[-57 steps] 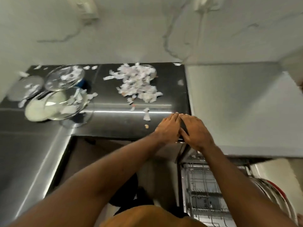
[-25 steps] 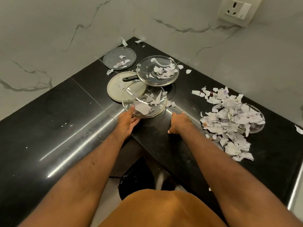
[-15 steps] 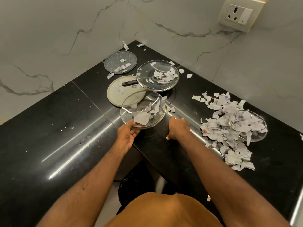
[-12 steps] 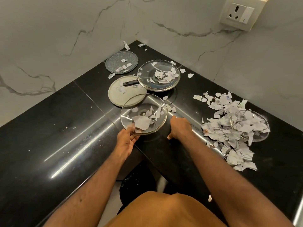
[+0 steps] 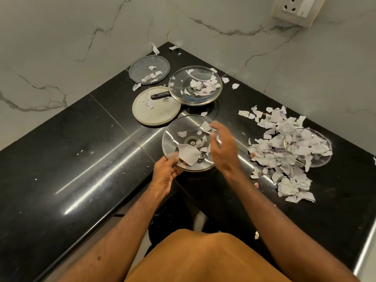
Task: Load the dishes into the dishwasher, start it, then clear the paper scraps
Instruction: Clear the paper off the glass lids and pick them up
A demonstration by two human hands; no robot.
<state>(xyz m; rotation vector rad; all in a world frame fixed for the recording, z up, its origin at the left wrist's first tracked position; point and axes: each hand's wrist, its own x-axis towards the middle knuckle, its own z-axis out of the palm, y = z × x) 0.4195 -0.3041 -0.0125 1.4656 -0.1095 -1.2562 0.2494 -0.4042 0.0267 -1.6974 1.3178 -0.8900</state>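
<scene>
An orange-brown garment [image 5: 203, 259] is filling the near edge of the view, plain and smooth, with one soft fold showing towards its far side. Both forearms are showing bare either side of it, and the left hand [image 5: 164, 176] and right hand [image 5: 222, 147] are bare as well.

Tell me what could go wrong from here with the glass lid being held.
1. The left hand grips the glass lid only at its near rim, close to the edge of the counter; it might slip and fall.
2. Loose paper scraps lie on it; tilting would likely spill them onto the floor.
3. The right hand, hovering over it, could knock it.
</scene>
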